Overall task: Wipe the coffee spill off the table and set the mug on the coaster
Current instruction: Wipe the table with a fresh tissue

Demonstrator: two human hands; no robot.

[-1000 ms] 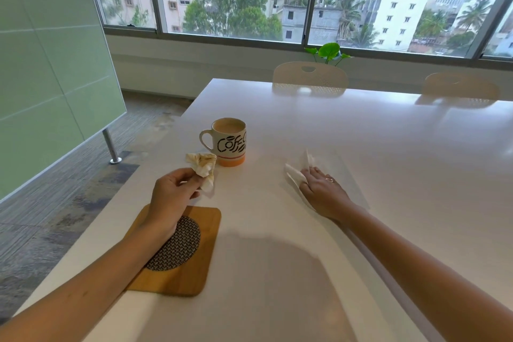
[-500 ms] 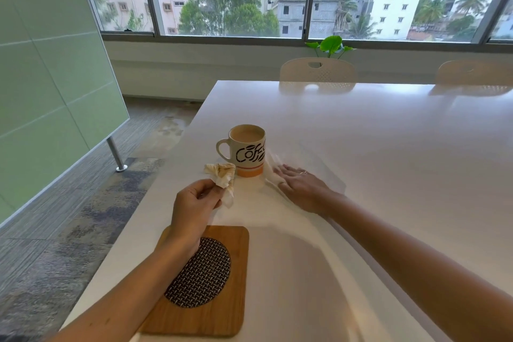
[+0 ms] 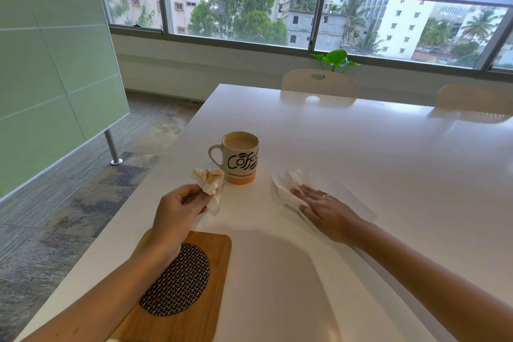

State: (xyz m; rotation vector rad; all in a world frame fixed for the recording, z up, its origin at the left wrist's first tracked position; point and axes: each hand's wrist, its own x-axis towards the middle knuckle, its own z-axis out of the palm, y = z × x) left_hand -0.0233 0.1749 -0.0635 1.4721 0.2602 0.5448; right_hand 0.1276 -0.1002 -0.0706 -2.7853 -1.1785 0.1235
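Observation:
A white mug (image 3: 240, 159) with black lettering and an orange base stands on the white table (image 3: 361, 164), full of milky coffee. Just in front of it, my left hand (image 3: 179, 209) pinches a crumpled, coffee-stained tissue (image 3: 210, 181). My left forearm lies over the wooden coaster (image 3: 194, 297) with its dark woven oval, near the table's front edge. To the right of the mug, my right hand (image 3: 326, 211) presses flat on a clean white tissue (image 3: 287, 189) on the tabletop. No spill is visible on the surface.
Two cream chairs (image 3: 319, 83) stand at the table's far side, with a small green plant (image 3: 336, 58) behind them at the window. A green panel on a metal leg (image 3: 112, 147) stands on the carpet to the left.
My right hand has slid the white tissue rightward, away from the mug, after sweeping toward it. The left hand still holds the stained tissue. The camera has shifted.

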